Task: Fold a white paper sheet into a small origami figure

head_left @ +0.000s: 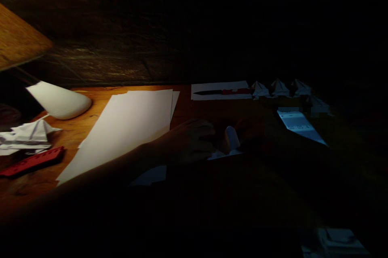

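The scene is very dark. My left hand (189, 140) rests on the wooden table (100, 90) with its fingers curled onto a small folded piece of white paper (229, 142). My right hand (254, 132) is a dim shape just right of that paper and touches it; its fingers are lost in shadow. A stack of blank white sheets (127, 128) lies to the left of my left hand.
A white lamp head (59, 100) glows at the left above crumpled folded paper (28, 134) and a red ruler (32, 161). At the back lie a sheet with a red-handled knife (222, 91), three folded paper shapes (280, 88) and a printed sheet (300, 126).
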### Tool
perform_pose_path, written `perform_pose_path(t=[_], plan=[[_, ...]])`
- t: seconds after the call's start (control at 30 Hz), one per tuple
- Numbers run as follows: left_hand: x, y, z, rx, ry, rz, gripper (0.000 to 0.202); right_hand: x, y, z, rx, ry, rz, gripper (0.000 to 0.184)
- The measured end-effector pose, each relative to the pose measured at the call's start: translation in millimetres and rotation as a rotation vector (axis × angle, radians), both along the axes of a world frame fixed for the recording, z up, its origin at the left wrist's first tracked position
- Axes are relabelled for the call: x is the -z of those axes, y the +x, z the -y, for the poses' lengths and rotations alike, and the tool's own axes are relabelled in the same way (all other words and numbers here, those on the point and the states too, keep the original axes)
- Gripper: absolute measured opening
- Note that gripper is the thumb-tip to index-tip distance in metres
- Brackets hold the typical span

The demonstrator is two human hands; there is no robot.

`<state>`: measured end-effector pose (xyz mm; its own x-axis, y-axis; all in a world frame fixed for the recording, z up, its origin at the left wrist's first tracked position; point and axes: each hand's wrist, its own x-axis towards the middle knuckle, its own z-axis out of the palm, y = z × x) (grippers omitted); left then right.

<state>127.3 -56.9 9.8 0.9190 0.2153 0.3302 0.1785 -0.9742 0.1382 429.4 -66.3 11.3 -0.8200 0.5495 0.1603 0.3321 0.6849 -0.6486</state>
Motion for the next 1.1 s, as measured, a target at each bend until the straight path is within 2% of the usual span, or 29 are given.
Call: perform_pose_path(t=[0.27, 0.43, 0.6, 0.93, 1.1], plan=[[-0.6, 0, 0, 0.029, -0.014, 0.023, 0.019, -2.8, 0, 2, 0.041, -0.057, -0.017, 0.025], [-6.2, 2, 1, 0.040, -0.016, 0.001, 0.021, 1.1, 2, -3, -0.003, -0.019, 0.001, 0.020], [-11.5, 2, 1, 0.047, -0.009, -0.034, 0.020, 1.8, 5, -4, -0.007, -0.005, -0.021, 0.021], [-20.5, 0, 5, 0.118, -0.077, -0.045, 0.015, -12.2, 6, 3, 0.025, -0.064, -0.005, 0.031], [-22.5, 0, 7, 0.121, -0.101, -0.029, 0.013, -10.4, 5, 3, -0.024, -0.033, -0.024, 0.030]])
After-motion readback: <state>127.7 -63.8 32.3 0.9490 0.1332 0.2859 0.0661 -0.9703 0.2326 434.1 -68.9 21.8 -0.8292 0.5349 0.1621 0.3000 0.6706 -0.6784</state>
